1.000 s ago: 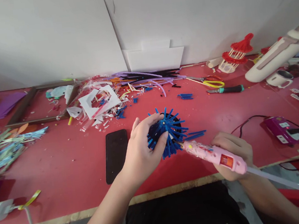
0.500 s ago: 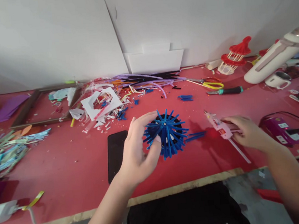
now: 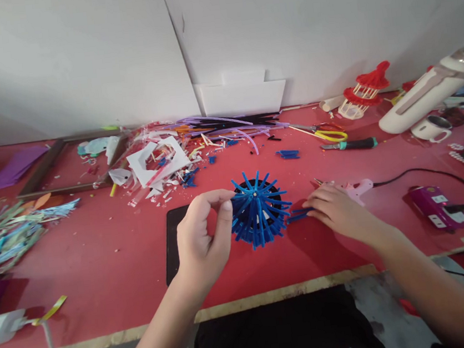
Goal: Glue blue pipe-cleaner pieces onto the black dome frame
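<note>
A dome of blue pipe cleaners point(image 3: 260, 210), spokes spread from a small centre over a dark round base, stands on the red table. At its left edge my left hand point(image 3: 204, 227) is closed, thumb and forefinger pinching a spoke tip. Short cut blue pipe cleaners point(image 3: 298, 216) lie to the dome's right. Over their right ends is my right hand point(image 3: 339, 212), its fingertips closed on them; how many they grip is hidden. Behind that hand a pink glue gun point(image 3: 359, 189) lies on the table, partly covered, its cord running right.
A black phone point(image 3: 173, 247) lies beside my left hand. Farther back are paper scraps point(image 3: 157, 163), long pipe cleaners point(image 3: 230, 123), another blue bundle point(image 3: 287, 154), scissors point(image 3: 330, 132) and cutters point(image 3: 350, 144). A purple power block point(image 3: 437, 206), mug point(image 3: 432, 128) and white flask point(image 3: 427, 90) are at right.
My right hand has put the glue gun down and moved left to the short blue pipe cleaners. My left hand has drawn slightly left, its fingers now pinched at the dome's edge.
</note>
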A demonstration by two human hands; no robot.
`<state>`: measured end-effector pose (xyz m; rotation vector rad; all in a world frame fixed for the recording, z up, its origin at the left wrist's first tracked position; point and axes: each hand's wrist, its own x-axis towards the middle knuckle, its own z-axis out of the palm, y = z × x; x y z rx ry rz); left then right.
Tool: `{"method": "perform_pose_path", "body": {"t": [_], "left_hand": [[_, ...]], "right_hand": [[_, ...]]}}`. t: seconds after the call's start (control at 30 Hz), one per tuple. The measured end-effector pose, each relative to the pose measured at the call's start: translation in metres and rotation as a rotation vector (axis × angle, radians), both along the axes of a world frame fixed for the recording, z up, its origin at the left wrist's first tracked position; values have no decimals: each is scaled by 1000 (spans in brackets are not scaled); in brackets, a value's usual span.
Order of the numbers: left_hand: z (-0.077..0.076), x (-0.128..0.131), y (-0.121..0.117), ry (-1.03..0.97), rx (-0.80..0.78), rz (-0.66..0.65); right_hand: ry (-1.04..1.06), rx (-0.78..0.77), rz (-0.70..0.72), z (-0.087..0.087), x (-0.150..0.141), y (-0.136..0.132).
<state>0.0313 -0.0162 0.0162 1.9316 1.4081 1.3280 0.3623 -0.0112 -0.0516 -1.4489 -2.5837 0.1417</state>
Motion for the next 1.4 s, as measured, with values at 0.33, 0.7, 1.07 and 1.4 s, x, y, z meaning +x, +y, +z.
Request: {"method": "perform_pose_path", "body": {"t": [0.33, 0.7, 1.07, 1.4], "left_hand": [[-1, -6, -9, -10, -18, 42], [-6, -7, -6, 4, 20, 47], [34, 27, -29, 129, 344, -490], [25, 29, -38, 30, 208, -534]], "right_hand": [[-8, -49, -8, -2, -17, 4], [110, -16, 4, 7, -16, 4], [826, -97, 100, 94, -66, -49], [1287, -769, -168, 87, -96, -58]]}}
